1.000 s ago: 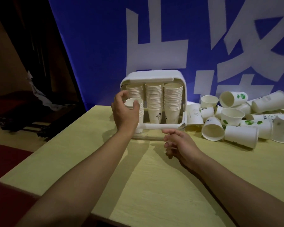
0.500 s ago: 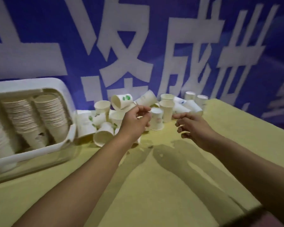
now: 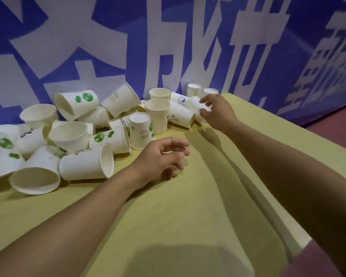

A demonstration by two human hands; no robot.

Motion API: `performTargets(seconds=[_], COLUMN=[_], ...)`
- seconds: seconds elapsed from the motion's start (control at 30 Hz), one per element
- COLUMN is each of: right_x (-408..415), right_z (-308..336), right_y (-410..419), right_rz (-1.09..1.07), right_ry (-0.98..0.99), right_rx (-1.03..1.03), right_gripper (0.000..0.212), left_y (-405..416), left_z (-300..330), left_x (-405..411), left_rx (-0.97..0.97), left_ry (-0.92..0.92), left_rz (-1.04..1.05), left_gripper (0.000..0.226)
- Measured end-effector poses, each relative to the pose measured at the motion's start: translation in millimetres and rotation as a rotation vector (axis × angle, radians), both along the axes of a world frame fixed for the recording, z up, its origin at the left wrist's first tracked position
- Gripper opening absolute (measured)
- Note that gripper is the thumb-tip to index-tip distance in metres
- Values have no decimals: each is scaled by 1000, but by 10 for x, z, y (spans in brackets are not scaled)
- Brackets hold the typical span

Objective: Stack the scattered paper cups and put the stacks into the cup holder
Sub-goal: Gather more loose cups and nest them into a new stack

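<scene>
A pile of scattered paper cups [image 3: 72, 136] lies on the yellow table [image 3: 188, 226], left of and beyond the left hand [image 3: 160, 158]. Its fingers hang loosely curled, holding nothing, just in front of an upside-down cup [image 3: 140, 131]. Further right, the right hand [image 3: 218, 111] pinches a tipped cup [image 3: 195, 105] between thumb and fingers.

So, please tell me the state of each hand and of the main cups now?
left hand: loosely curled, holds nothing
right hand: grips a lying cup
lying cup: on its side
upside-down cup: base up
upright stack: mouth up
front cup: on its side
</scene>
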State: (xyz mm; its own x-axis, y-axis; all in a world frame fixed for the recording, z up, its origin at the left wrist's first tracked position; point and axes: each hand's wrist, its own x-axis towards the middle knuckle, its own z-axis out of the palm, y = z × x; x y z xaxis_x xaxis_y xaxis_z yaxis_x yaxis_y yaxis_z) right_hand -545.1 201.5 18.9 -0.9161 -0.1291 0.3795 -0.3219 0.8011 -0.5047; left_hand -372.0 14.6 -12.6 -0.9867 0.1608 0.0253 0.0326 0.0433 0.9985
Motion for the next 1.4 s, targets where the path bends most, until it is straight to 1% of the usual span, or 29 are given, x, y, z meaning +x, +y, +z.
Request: performTargets(seconds=[0.1,0.17,0.3,0.4,0.47,0.53,0.6,0.73,0.8,0.87,0.97,1.03,1.1,1.17,1.2,1.27,1.33,1.4], right_x=[-222,-340,-422,-333,-191,1,249,806,1087,1299,1450,1487,1486,1408,1330,1044,643,247], right_z=[-32,-12,119,203,226,227,232,212,150,37,-152,-205,-193,-152,-128,-104,-88,-64], right_y=[-155,-199,-162,-37,82,213,313,337,262,131,-83,-185,-234,-229,-211,-146,-85,-21], right_rz=[-3,7,26,42,49,67,85,157,223,271,283,305,335,346,332,238,112,4], right_ry=[-3,-76,-250,-325,-327,-327,-318,-198,-182,-191,-263,-327,-373,-351,-304,-153,-14,46], right_rx=[102,138,144,165,146,51,-97,-371,-505,-592,-763,-827,-829,-796,-769,-674,-518,-349], right_gripper=[49,58,72,72,68,66,64,63,60,57,49,38,28,28,28,28,27,27], left_y=[-25,-27,-46,-40,-32,-24,-17,-3,10,23,19,6,-9,-14,-14,-14,-26,-39], left_z=[-26,-44,-60,-45,-31,-18,-1,15,14,20,11,4,7,-4,-13,-45,-72,-75], left_x=[-21,-29,-45,-38,-23,-7,20,60,68,81,79,69,54,27,12,-24,-64,-68], left_rx=[33,26,22,37,38,45,53,81,103,106,130,137,124,126,122,135,188,243], left_ry=[9,17,27,30,34,34,38,54,71,82,92,100,110,115,122,146,152,143], left_rz=[-6,-19,-29,-27,-21,-14,-16,-3,18,37,74,117,168,191,189,171,156,147], left_gripper=[25,25,20,21,22,22,21,23,36,48,66,67,64,65,66,66,64,61])
